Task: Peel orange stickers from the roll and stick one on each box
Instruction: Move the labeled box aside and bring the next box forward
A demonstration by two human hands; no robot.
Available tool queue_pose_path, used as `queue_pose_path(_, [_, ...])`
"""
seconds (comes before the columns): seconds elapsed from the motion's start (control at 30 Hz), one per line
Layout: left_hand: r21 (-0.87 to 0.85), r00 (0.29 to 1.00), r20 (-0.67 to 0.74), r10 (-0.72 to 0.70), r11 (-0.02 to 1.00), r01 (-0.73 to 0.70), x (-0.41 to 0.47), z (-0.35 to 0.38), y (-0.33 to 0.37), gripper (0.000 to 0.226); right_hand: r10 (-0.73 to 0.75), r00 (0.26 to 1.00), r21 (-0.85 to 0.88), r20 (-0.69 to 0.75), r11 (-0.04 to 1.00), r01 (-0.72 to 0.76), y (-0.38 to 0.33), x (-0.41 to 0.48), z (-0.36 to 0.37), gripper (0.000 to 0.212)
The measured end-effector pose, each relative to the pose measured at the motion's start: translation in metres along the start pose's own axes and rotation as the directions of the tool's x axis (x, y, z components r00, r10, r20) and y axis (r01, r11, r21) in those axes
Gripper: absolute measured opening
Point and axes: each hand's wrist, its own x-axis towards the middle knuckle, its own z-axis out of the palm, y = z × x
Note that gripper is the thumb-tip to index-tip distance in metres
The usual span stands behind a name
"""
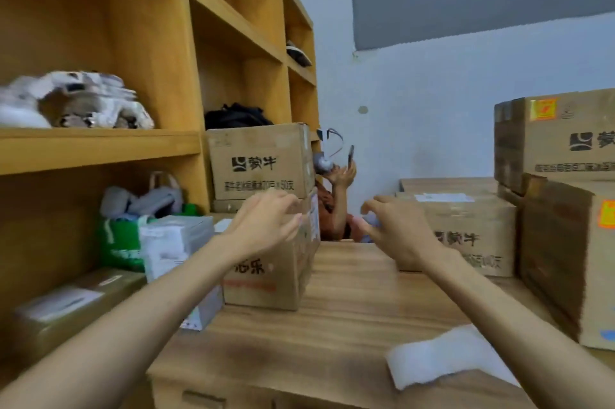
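Note:
Both my arms reach forward over a wooden table [349, 325]. My left hand [266, 222] hovers with relaxed fingers in front of a cardboard box [266, 278] at the table's left; another cardboard box [259, 162] is stacked on top of it. My right hand [402, 228] is held up with loosely curled fingers beside a low box [472, 235] on the right and holds nothing I can see. Two stacked boxes at the far right each carry an orange sticker, the upper sticker [543, 109] and the lower sticker [606, 213]. No sticker roll is visible.
A white strip of paper [442, 358] lies on the table near its front right. A wooden shelf unit [186, 52] fills the left side, holding bags and parcels. Another person [336, 202] sits behind the table, holding up a phone.

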Motion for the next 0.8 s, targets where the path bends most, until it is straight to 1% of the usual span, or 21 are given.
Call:
queue_pose_path(0.1, [0.055,0.997,0.006,-0.080,0.995,0.080,-0.027,-0.015,-0.055,0.035,-0.078,0.997,0.090,0.024,0.993,0.076,-0.048,0.028,0.025,0.030])
queue_pose_path(0.17, [0.079,0.994,0.011,-0.106,0.991,0.104,-0.041,-0.024,-0.079,0.035,-0.104,0.994,0.099,0.030,0.990,0.101,-0.070,0.043,0.039,0.031])
queue_pose_path(0.23, [0.108,0.987,0.024,-0.160,0.982,0.156,-0.060,-0.033,-0.107,0.037,-0.143,0.989,0.098,0.032,0.985,0.139,-0.099,0.060,0.059,0.038])
queue_pose_path(0.33, [0.134,0.962,0.047,-0.270,0.956,0.262,-0.086,-0.039,-0.150,0.042,-0.167,0.984,0.123,0.068,0.980,0.158,-0.142,0.080,0.082,0.043])
queue_pose_path(0.43, [0.125,0.925,0.096,-0.369,0.926,0.356,-0.105,-0.038,-0.188,0.045,-0.212,0.971,0.149,0.107,0.969,0.196,-0.182,0.095,0.103,0.045])
queue_pose_path(0.53, [0.070,0.863,0.174,-0.474,0.880,0.469,-0.116,-0.032,-0.220,0.052,-0.232,0.961,0.157,0.148,0.965,0.209,-0.215,0.109,0.123,0.046])
queue_pose_path(0.6, [0.008,0.827,0.227,-0.514,0.850,0.526,-0.119,-0.025,-0.236,0.056,-0.221,0.962,0.159,0.158,0.968,0.196,-0.230,0.120,0.136,0.047])
queue_pose_path(0.7, [-0.096,0.819,0.267,-0.508,0.832,0.547,-0.116,-0.009,-0.248,0.059,-0.172,0.967,0.160,0.190,0.977,0.142,-0.241,0.131,0.152,0.053])
queue_pose_path(0.8, [-0.258,0.792,0.315,-0.523,0.756,0.601,-0.114,0.009,-0.251,0.066,-0.114,0.965,0.166,0.235,0.983,0.075,-0.244,0.137,0.162,0.059])
